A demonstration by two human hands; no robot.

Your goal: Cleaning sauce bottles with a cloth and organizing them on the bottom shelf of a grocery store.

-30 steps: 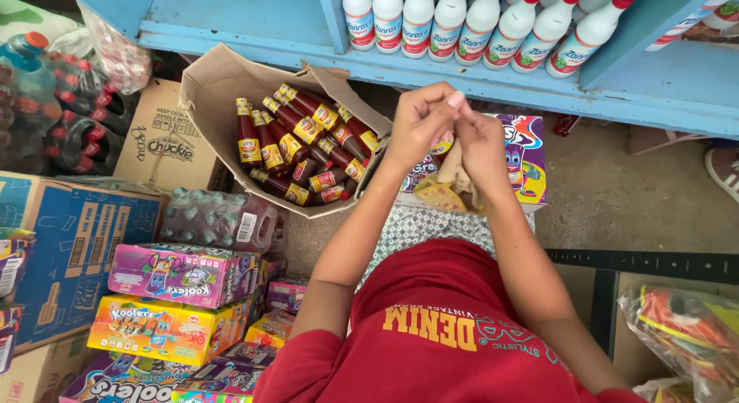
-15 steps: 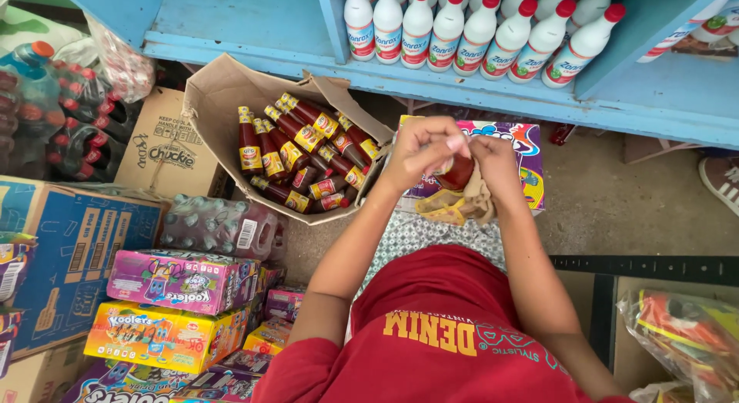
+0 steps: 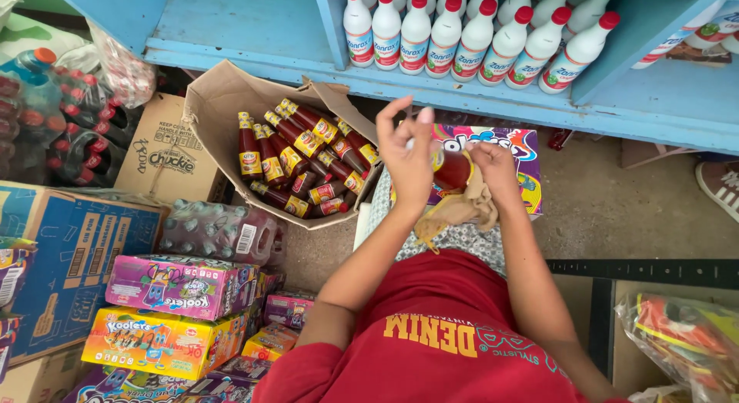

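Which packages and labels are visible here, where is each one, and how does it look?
Small red sauce bottle: between left hand and right hand, yellow label.
Open brown cardboard box: left of the hands, full of red bottles with yellow labels.
White bottles with red caps: row on blue shelf, blue-green labels.
Purple and yellow drink cartons: lower left, stacked.

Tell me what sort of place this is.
Most likely a small grocery shop or its stockroom. A blue shelf holds a row of white bottles, an open carton is packed with sauce bottles, and boxed juice packs are stacked on the floor.
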